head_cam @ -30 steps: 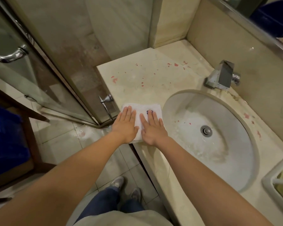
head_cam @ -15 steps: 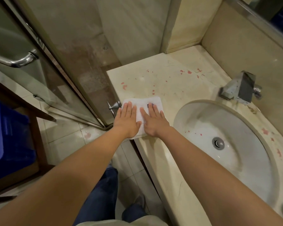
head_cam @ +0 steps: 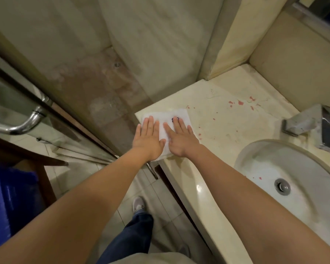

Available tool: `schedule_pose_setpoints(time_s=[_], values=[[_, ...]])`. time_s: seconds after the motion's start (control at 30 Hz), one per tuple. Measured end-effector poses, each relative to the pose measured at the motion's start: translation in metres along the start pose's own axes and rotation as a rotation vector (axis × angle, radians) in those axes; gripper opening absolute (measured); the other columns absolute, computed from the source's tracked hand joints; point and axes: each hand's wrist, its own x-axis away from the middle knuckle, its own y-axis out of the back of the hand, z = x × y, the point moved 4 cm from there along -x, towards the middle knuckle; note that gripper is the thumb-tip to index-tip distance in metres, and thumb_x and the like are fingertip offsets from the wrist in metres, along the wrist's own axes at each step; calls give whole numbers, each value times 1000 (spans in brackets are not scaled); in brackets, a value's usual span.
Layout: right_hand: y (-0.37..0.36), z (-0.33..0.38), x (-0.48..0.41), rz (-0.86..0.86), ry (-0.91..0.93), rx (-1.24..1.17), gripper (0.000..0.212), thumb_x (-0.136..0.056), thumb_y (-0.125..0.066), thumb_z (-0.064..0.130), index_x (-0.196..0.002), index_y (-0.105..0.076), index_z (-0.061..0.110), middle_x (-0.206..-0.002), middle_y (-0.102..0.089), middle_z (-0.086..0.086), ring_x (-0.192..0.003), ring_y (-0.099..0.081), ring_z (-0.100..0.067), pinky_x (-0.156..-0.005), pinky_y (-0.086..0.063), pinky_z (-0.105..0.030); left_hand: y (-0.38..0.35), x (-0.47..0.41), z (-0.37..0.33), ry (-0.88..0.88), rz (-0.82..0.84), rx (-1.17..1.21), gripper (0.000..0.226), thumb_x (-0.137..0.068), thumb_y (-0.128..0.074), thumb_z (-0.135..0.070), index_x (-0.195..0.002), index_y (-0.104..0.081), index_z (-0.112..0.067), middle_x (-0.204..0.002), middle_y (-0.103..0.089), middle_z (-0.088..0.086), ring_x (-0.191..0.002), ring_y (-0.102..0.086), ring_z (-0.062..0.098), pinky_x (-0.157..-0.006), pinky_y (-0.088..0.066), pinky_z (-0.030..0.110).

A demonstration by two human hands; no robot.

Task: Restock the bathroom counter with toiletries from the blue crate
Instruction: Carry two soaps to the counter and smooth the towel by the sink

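A folded white towel (head_cam: 165,119) with a small dark blue mark lies at the front left corner of the cream marble counter (head_cam: 236,126). My left hand (head_cam: 148,139) lies flat on the towel's left part, fingers straight. My right hand (head_cam: 180,139) presses flat on its right part, fingertips at the blue mark. Both hands cover most of the towel. The blue crate (head_cam: 7,202) sits low at the left edge, on a dark wooden stand.
A white oval sink (head_cam: 274,162) with a metal drain is set in the counter at the right, a chrome faucet (head_cam: 312,124) behind it. Red specks dot the counter. A glass shower door with a chrome handle (head_cam: 21,124) stands left of the counter.
Both hands stayed flat on the towel and pushed it farther back along the counter's left edge. The view shifted left, so the sink sits nearer the right border.
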Motion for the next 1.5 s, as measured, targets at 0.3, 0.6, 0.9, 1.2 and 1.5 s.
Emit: schedule_pose_setpoints(time_s=[0.3, 0.6, 0.9, 1.2, 1.5], values=[[27, 9, -45, -5, -80, -59, 69, -101, -28, 28, -155, 14, 30, -159, 29, -4, -147, 27, -20, -121, 12, -42, 25, -49, 25, -79, -32, -63, 69, -102, -13, -44, -150, 19, -6, -157, 28, 15, -145, 27, 27, -119, 12, 45], [12, 17, -24, -28, -168, -173, 70, -100, -30, 26, -155, 13, 29, -159, 29, -3, -147, 27, -19, -121, 10, -42, 26, -39, 23, -171, -73, -186, 67, -103, -13, -41, -151, 17, -6, -158, 24, 15, -146, 24, 27, -118, 15, 46], [-34, 11, 42, -55, -297, -271, 70, -101, -30, 33, -155, 16, 28, -159, 30, -4, -146, 27, -20, -121, 11, -40, 6, -3, -10, -387, -19, -269, 67, -103, -21, -32, -150, 18, -3, -158, 24, 15, -146, 22, 26, -121, 8, 39], [-77, 5, 110, -63, -476, -412, 72, -100, -31, 36, -155, 16, 27, -158, 32, -5, -146, 28, -20, -121, 11, -40, -20, 38, -53, -594, 31, -307, 67, -104, -22, -33, -151, 16, -3, -158, 24, 15, -146, 22, 27, -121, 8, 39], [-71, -9, 108, -50, -628, -566, 72, -102, -30, 35, -153, 20, 29, -155, 37, -3, -144, 33, -20, -120, 14, -39, -9, 16, -80, -709, 113, -328, 67, -105, -19, -36, -150, 19, -5, -157, 28, 14, -145, 25, 25, -121, 9, 39]])
